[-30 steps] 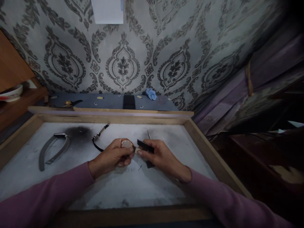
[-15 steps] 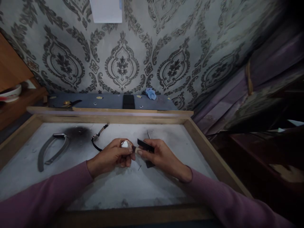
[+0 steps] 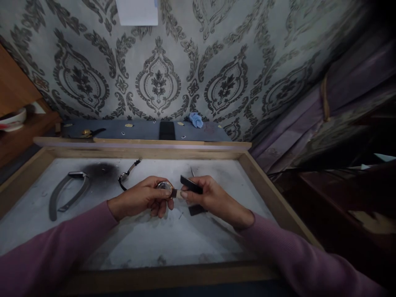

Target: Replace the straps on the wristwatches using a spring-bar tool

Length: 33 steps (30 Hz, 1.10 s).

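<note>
A round watch [image 3: 164, 187] with a shiny rim is gripped between the thumb and fingers of my left hand [image 3: 144, 194]. From its right side a dark and pale strap [image 3: 177, 194] runs to my right hand [image 3: 212, 196], whose thumb and fingers pinch it. A flat black piece [image 3: 191, 184] sticks up from the fingers of my right hand. Beneath that hand another dark flat piece [image 3: 196, 210] lies on the white surface. Behind my left hand lies a watch with a thin black strap [image 3: 123, 177].
A wooden-framed white tray [image 3: 244, 155] surrounds the work. At its left lies a grey-strapped watch [image 3: 74, 194]; a thin tool [image 3: 192, 171] is behind my right hand. Beyond the frame are a black phone-like slab [image 3: 167, 130], a blue crumpled cloth [image 3: 196, 120] and another watch [image 3: 89, 132].
The held watch's face has tilted and lost its bright glare. My hands have shifted slightly, uncovering more of the dark piece under my right hand. The view has moved slightly.
</note>
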{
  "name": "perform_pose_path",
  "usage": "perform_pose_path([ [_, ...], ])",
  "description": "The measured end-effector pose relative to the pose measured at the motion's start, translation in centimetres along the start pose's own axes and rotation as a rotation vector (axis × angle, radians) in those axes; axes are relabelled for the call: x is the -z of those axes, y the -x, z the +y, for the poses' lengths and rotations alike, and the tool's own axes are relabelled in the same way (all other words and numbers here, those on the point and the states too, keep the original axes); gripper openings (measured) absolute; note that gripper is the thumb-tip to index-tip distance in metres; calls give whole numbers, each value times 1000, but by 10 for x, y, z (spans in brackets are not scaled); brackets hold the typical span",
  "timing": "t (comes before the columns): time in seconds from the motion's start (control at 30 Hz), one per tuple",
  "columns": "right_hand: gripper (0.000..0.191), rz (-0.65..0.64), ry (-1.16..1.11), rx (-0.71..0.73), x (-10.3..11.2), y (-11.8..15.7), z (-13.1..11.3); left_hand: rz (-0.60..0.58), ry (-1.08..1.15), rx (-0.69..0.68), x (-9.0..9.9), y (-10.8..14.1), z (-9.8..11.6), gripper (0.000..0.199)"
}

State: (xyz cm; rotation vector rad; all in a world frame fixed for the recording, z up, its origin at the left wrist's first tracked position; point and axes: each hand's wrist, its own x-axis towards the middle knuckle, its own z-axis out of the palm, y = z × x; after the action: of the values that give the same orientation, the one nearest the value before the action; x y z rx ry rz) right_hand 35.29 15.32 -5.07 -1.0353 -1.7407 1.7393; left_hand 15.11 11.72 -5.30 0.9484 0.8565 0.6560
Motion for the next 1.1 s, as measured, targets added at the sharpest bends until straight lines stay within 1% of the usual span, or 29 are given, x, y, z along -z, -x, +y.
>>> perform_pose_path([
  [0.1, 27, -17, 1, -10, 1, 1, -1, -73, -19, 1, 4, 0, 2, 17],
  [0.17, 28, -21, 3, -17, 1, 1, 0, -102, -30, 5, 6, 1, 4, 17],
  [0.27, 30, -20, -15, -28, 3, 1, -1, -109, -35, 3, 6, 3, 5, 19],
  [0.33, 30, -16, -13, -25, 4, 1, -3, -86, -31, -5, 5, 3, 7, 21],
  [0.43, 29, -4, -10, 2, 4, 0, -3, 8, -19, -24, 3, 2, 8, 26],
  [0.57, 27, 29, -53, 57, 2, -1, 1, 214, 34, -53, -2, -3, 8, 29],
  [0.7, 31, 78, -58, 101, -3, -1, 7, 388, 173, -127, -13, -7, 3, 32],
  [0.77, 32, 76, -41, 138, -7, 0, 9, 431, 240, -174, -21, -8, 1, 33],
  [0.83, 31, 76, 58, 209, -9, 1, 9, 443, 276, -197, -28, -8, 2, 29],
  [0.9, 28, 116, 283, 294, -5, 1, 9, 447, 289, -192, -34, -6, 6, 20],
  [0.93, 27, 161, 462, 331, -1, 2, 8, 451, 291, -189, -36, -5, 9, 15],
  [1.0, 24, 211, 572, 314, 14, 4, 9, 442, 285, -180, -37, -2, 16, 8],
  [1.1, 21, 298, 741, 227, 44, 11, 17, 429, 237, -156, -32, 1, 23, 7],
])
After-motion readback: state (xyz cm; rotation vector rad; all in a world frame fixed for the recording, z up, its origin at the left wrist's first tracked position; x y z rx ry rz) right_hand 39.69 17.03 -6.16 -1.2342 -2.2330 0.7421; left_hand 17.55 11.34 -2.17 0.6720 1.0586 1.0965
